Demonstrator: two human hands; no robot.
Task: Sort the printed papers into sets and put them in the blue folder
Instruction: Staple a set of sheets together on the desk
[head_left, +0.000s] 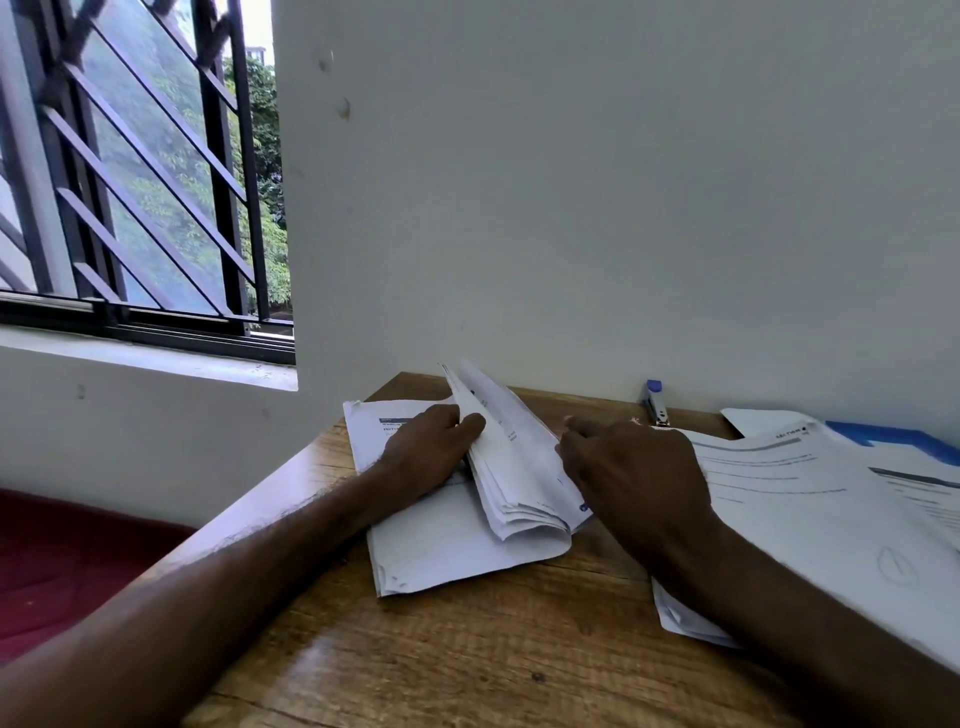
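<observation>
Bending over the brown wooden table (467, 649), we hold some sheets upright out of the white stack of printed papers (447, 545). Our left hand (431, 447) pinches them from the stack's left side, thumb curled against them. Our right hand (634, 478) sits at the stack's right edge, its fingers hidden, so we cannot tell whether it grips. Right of the stack, more loose printed sheets (810, 499) cover the flat blue folder (893, 439); a blue-and-silver stapler (655, 402) stands behind.
</observation>
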